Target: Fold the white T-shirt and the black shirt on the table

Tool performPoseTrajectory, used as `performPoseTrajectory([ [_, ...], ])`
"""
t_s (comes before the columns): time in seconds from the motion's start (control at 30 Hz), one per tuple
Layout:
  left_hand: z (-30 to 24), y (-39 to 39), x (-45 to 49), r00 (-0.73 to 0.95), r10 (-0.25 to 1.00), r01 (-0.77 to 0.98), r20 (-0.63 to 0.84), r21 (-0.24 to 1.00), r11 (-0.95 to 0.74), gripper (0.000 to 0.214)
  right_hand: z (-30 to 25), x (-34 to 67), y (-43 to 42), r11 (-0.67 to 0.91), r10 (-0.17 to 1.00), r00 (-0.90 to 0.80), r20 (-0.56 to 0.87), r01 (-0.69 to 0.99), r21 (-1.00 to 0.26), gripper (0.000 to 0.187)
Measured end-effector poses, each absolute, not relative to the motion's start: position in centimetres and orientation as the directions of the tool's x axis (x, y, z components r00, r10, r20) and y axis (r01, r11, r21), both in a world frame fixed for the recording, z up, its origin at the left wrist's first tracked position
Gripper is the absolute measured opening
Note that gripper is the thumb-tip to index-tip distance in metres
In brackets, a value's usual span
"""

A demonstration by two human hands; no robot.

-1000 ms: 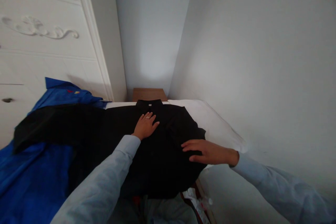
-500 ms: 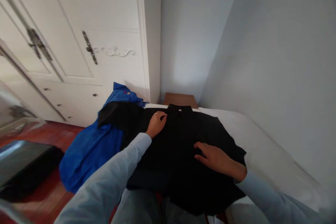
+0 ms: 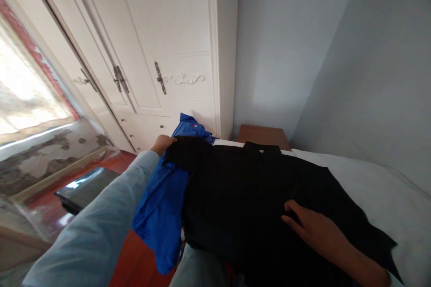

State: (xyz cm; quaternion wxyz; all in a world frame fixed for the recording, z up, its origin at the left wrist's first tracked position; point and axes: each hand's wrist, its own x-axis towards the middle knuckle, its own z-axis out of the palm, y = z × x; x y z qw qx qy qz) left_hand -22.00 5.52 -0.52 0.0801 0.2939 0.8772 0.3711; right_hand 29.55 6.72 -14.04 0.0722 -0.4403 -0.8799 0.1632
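Note:
A black collared short-sleeved shirt (image 3: 232, 188) lies spread out in front of me, its collar at the far side. My left hand (image 3: 163, 144) is at the end of the shirt's left sleeve, with the fingers closed on its upper corner. My right hand (image 3: 313, 226) rests over the right half of the shirt front, thumb and fingers apart, holding nothing. Beneath the left sleeve lies a blue garment (image 3: 164, 202) that hangs down toward the floor. Its far part shows small red and yellow marks.
A white cover (image 3: 377, 184) extends to the right along the grey wall. Behind the collar is a brown wooden surface (image 3: 262, 133). A white wardrobe (image 3: 188, 22) stands beyond the blue garment. A dark ribbed case (image 3: 89, 188) lies on the red floor at left.
My left hand has moved left from the shirt's upper chest to the sleeve end and closed on it. My right hand stays over the shirt. The view has turned left.

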Motion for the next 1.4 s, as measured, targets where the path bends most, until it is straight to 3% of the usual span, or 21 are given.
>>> performPoseTrajectory([
  [0.07,-0.2,6.0,-20.9,-0.806,0.58,0.475,0.12,0.714,0.513,0.005,-14.2,29.6,6.6,0.565,0.801,-0.598,0.015,0.748,-0.347,0.027],
  [0.2,0.4,6.9,-14.7,-0.724,0.615,0.602,0.313,0.723,0.34,0.025,-14.4,29.4,6.3,0.562,0.811,-0.584,0.034,0.761,-0.324,0.029],
  [0.23,0.5,6.8,-12.5,-0.628,0.681,0.671,0.377,0.705,0.229,0.025,-14.4,29.4,6.2,0.559,0.813,-0.582,0.03,0.765,-0.32,0.03],
  [0.27,0.7,6.7,-10.4,-0.383,0.815,0.766,0.434,0.643,0.018,0.024,-14.4,29.4,6.1,0.557,0.814,-0.58,0.028,0.767,-0.318,0.03],
  [0.3,0.9,6.6,-8.5,-0.113,0.91,0.792,0.398,0.589,-0.159,0.022,-14.4,29.5,6.1,0.559,0.813,-0.582,0.031,0.765,-0.32,0.031],
  [0.37,1.6,6.3,-5.8,0.11,0.944,0.739,0.31,0.609,-0.286,0.024,-14.2,29.7,5.9,0.571,0.804,-0.593,0.045,0.749,-0.337,0.034],
  [0.47,2.9,6.2,-5.3,-0.063,0.919,0.621,0.39,0.736,-0.27,0.033,-13.7,30.3,5.7,0.566,0.797,-0.603,0.036,0.724,-0.395,0.039],
  [0.53,3.2,6.3,-6.7,-0.173,0.894,0.618,0.414,0.752,-0.229,0.038,-13.5,30.6,5.6,0.546,0.802,-0.597,0.016,0.721,-0.427,0.042],
  [0.73,-2.4,4.1,-8.9,0.036,0.99,0.84,0.139,0.532,-0.106,0.049,-13.0,30.3,5.5,0.525,0.806,-0.591,0.0,0.717,-0.459,0.043],
  [0.87,-7.3,0.6,-7.3,0.183,0.978,0.912,-0.098,0.39,-0.131,0.073,-12.0,30.2,5.6,0.498,0.799,-0.595,-0.087,0.736,-0.459,0.046],
  [0.93,-8.5,-0.9,-6.4,0.169,0.969,0.946,-0.18,0.306,-0.108,0.082,-11.3,30.5,5.9,0.488,0.78,-0.609,-0.14,0.734,-0.473,0.046],
  [1.0,-8.9,-1.8,-5.4,0.117,0.982,0.962,-0.149,0.264,-0.075,0.083,-10.6,30.7,6.4,0.476,0.748,-0.637,-0.186,0.711,-0.518,0.047],
  [1.13,-8.0,-1.4,-2.3,0.16,0.984,0.938,0.081,0.299,-0.177,0.081,-8.8,30.0,7.3,0.458,0.689,-0.691,-0.217,0.648,-0.609,0.046],
  [1.27,-8.1,0.3,0.8,0.104,0.98,0.891,0.171,0.422,-0.168,0.085,-5.8,27.0,6.6,0.474,0.768,-0.638,-0.059,0.627,-0.618,0.037],
  [1.4,-9.7,0.4,2.2,0.098,0.967,0.775,0.236,0.591,-0.223,0.075,-3.8,23.3,5.9,0.518,0.737,-0.674,0.054,0.512,-0.685,0.031],
])
